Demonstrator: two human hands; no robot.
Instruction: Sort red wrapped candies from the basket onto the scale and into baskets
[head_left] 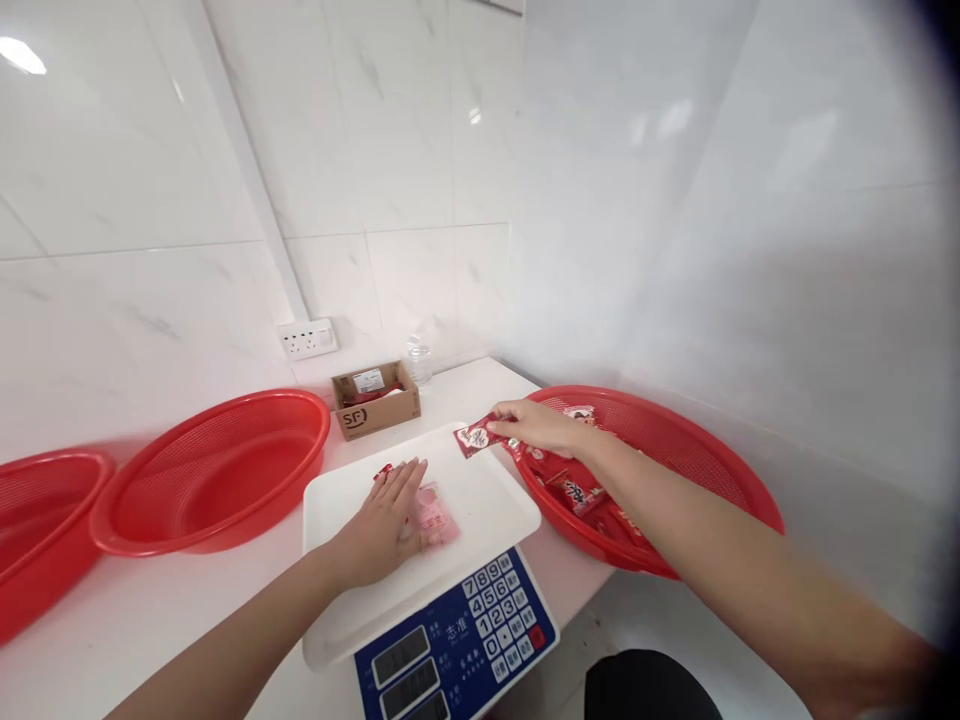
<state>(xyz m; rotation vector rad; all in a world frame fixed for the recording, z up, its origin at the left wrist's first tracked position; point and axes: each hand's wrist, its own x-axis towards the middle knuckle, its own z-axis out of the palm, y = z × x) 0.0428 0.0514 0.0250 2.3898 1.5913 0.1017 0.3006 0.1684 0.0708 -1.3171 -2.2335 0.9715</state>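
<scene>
My right hand pinches a dark red snack packet with white printing, holding it over the right side of the white scale tray. My left hand lies over the tray's middle with its fingers stretched out. Beneath and beside it is a pink packet, with the thumb against its lower edge. A small red packet pokes out by the left fingertips; the hand covers part of it. Several red packets lie in the red plastic basket under my right forearm.
The scale's blue keypad panel faces me. Left of the tray stand a red basket and another red basket. Behind are a small cardboard box with things inside and a clear plastic bottle. Walls close off the back and right.
</scene>
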